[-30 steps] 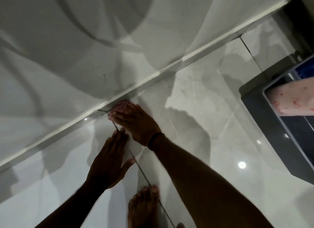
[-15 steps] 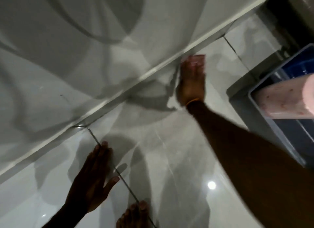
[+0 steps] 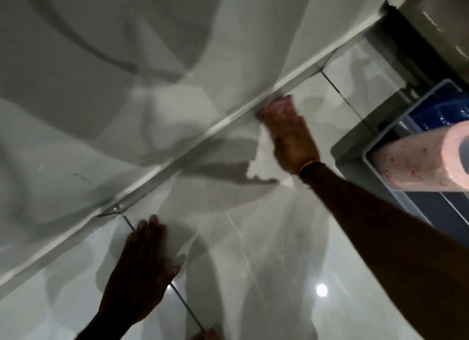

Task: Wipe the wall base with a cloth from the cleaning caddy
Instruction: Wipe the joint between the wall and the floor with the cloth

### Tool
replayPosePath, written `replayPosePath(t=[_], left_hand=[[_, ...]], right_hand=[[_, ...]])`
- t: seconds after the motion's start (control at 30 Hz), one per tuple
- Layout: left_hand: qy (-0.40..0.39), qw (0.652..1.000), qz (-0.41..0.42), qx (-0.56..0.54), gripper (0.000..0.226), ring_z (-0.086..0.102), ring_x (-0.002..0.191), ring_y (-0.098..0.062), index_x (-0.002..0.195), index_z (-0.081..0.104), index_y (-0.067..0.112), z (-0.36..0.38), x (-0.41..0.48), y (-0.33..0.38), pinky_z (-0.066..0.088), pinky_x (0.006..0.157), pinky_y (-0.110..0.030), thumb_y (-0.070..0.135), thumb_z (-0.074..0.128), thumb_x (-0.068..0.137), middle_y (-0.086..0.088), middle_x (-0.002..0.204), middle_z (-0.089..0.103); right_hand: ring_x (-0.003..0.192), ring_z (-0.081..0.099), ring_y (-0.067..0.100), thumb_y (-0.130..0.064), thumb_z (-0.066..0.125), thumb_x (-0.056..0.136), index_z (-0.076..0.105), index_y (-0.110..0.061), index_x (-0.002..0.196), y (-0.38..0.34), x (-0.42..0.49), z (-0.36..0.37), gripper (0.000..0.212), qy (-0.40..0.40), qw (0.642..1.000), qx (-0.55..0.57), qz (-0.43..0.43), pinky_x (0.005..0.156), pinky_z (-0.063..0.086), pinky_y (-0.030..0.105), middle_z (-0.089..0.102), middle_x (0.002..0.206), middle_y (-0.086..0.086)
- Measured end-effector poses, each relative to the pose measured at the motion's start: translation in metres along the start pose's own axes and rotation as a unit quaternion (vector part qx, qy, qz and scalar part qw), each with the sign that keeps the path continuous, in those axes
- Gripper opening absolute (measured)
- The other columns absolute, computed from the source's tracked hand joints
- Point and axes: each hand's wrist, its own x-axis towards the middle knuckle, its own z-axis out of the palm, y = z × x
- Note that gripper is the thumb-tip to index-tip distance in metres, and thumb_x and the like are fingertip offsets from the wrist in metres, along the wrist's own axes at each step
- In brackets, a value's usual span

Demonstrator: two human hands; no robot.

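Cloth (image 3: 280, 106), pinkish and bunched small, is held pressed against the wall base (image 3: 220, 125), the pale strip where the wall (image 3: 127, 60) meets the floor (image 3: 266, 225). Only a crumpled edge is seen past the fingertips; the rest is hidden under the right hand (image 3: 291, 136), which is clenched around it with the knuckles toward the camera. The picture is blurred at that spot, so the exact fold cannot be made out.

From its crumpling, the cloth is judged soft, light and limp, without stiffness of its own. It would best be gripped as a wad in the palm, so that flat pressure is carried into the angle of strip and floor; a loose corner would likely drag or slip on the glossy tile.

The left hand (image 3: 142, 271) is laid flat and empty on the floor, fingers spread, near a dark grout line (image 3: 182, 299) and well apart from the right hand. It is taken to be a prop for the body.

At the right edge of the floor a blue caddy (image 3: 418, 111) is seen, with a pale spotted roll (image 3: 416, 162) resting across its rim.
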Motion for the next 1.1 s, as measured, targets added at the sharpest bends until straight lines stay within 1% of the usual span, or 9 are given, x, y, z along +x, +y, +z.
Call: replayPosePath(t=[0.17,0.23,0.33,0.43,0.57,0.7,0.8,0.97,1.1], left_hand=[[0.033,0.999,0.001,-0.013,0.087,0.014,0.16,-0.039,0.161,0.021,-0.001,-0.002,0.004,-0.001,0.013,0.129,-0.048,0.064,0.025,0.103,-0.022,0.173,0.016],[0.041,0.999,0.004,-0.028,0.086,0.014,0.16,-0.039,0.161,0.022,-0.001,-0.002,0.004,-0.001,0.012,0.13,-0.047,0.062,0.026,0.104,-0.021,0.174,0.016],[0.033,0.999,0.002,-0.038,0.086,0.013,0.161,-0.04,0.161,0.023,-0.001,-0.003,0.003,0.002,0.012,0.13,-0.048,0.064,0.026,0.104,-0.02,0.175,0.012],[0.023,0.998,-0.019,-0.063,0.087,0.01,0.162,-0.035,0.163,0.019,0.003,-0.012,0.003,0.008,0.009,0.131,-0.044,0.066,0.025,0.103,-0.016,0.176,0.01],[0.004,0.995,-0.048,-0.09,0.091,0.003,0.163,-0.025,0.165,0.012,0.009,-0.024,-0.005,0.011,0.009,0.13,-0.04,0.068,0.032,0.099,-0.009,0.177,0.005],[-0.016,0.994,-0.071,-0.087,0.094,0.004,0.163,-0.026,0.165,0.009,0.007,-0.025,-0.024,0.006,0.017,0.13,-0.045,0.069,0.034,0.099,-0.013,0.176,0.007],[-0.036,0.992,-0.095,-0.077,0.097,0.006,0.162,-0.028,0.165,0.006,0.008,-0.024,-0.035,0.0,0.017,0.13,-0.046,0.075,0.026,0.098,-0.016,0.174,0.012],[-0.019,0.992,-0.095,-0.081,0.095,-0.001,0.163,-0.024,0.165,0.0,0.008,-0.017,-0.037,-0.004,0.011,0.131,-0.043,0.068,0.034,0.1,-0.013,0.176,0.002],[-0.015,0.991,-0.099,-0.086,0.095,0.004,0.163,-0.028,0.165,0.001,0.008,-0.015,-0.036,-0.001,0.008,0.13,-0.041,0.069,0.031,0.1,-0.016,0.175,0.005]], right_hand=[[0.147,0.035,0.045,-0.033,0.012,0.084,0.034,-0.005,0.155,0.067,0.072,-0.029,0.079,-0.002,0.959,-0.002,0.283,0.125,0.024,0.057,0.036,0.161,0.021],[0.154,0.025,0.045,-0.034,0.017,0.093,0.021,-0.002,0.161,0.062,0.085,-0.03,0.075,-0.017,0.944,0.014,0.328,0.128,0.019,0.054,0.022,0.17,0.02],[0.157,0.019,0.046,-0.033,0.01,0.092,0.021,0.003,0.161,0.034,0.069,-0.015,0.079,-0.01,0.962,-0.016,0.272,0.132,0.011,0.053,0.018,0.17,0.027],[0.156,0.021,0.05,-0.024,0.033,0.096,0.028,0.005,0.158,-0.033,0.025,0.006,0.068,0.019,0.982,-0.025,0.185,0.132,0.01,0.058,0.024,0.167,0.033],[0.157,0.018,0.053,-0.008,0.047,0.094,0.04,0.001,0.156,-0.158,-0.036,0.033,0.062,0.083,0.985,0.124,0.089,0.13,0.017,0.059,0.026,0.166,0.033],[0.16,0.017,0.042,-0.007,0.044,0.09,0.034,-0.01,0.161,-0.266,-0.083,0.058,0.071,-0.062,0.986,0.137,-0.077,0.128,0.023,0.057,0.028,0.17,0.019],[0.162,0.018,0.032,-0.01,0.041,0.088,0.034,-0.021,0.161,-0.277,-0.095,0.066,0.075,-0.173,0.95,0.106,-0.238,0.13,0.018,0.056,0.031,0.171,0.004],[0.164,0.008,0.028,-0.012,0.034,0.09,0.021,-0.029,0.165,-0.265,-0.083,0.063,0.078,-0.126,0.986,0.08,-0.072,0.134,0.005,0.048,0.021,0.174,-0.002],[0.163,0.013,0.031,-0.012,0.036,0.09,0.027,-0.025,0.164,-0.281,-0.099,0.063,0.075,-0.157,0.967,0.092,-0.18,0.133,0.011,0.051,0.027,0.173,0.001]])
